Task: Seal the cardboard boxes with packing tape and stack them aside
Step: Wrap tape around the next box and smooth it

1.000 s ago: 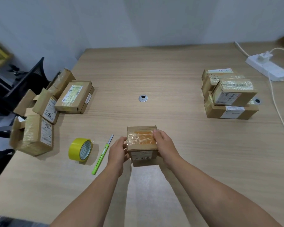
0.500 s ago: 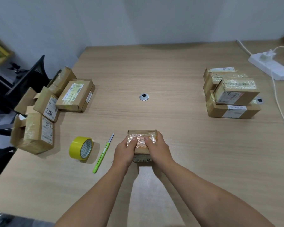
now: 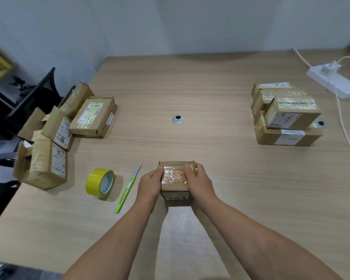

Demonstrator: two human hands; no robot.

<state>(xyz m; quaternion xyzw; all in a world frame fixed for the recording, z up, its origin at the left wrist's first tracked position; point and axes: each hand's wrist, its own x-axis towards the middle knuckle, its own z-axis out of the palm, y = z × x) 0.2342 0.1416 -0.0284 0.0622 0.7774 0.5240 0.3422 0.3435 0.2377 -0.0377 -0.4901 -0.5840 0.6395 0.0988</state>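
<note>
Head view, lower centre of the frame: a small cardboard box (image 3: pixel 175 181) sits on the wooden table (image 3: pixel 190 93) with its top face covered in wrinkled clear tape. The left hand (image 3: pixel 150 183) wraps its left side and the right hand (image 3: pixel 199 183) wraps its right side, fingers curled over the top edges and thumbs pressed down on the tape, so both hands clamp the same box between them. A handwritten label faces the person on the near side.

This box looks sealed, so the step in hand is probably the last rub-down before it goes aside. The relation that matters: the stack of sealed boxes (image 3: pixel 287 118) stands at the right of the frame, well apart from the held box and up and to the right of it, so the right hand is the nearer one to carry it there. The unsealed boxes (image 3: pixel 57 136) lie in a loose heap at the left edge, nearer the left hand. Between that heap and the held box lie the yellow tape roll (image 3: pixel 101 182) on its edge and the green cutter (image 3: pixel 127 188), its long axis running near-to-far, just beside the left hand.
</note>
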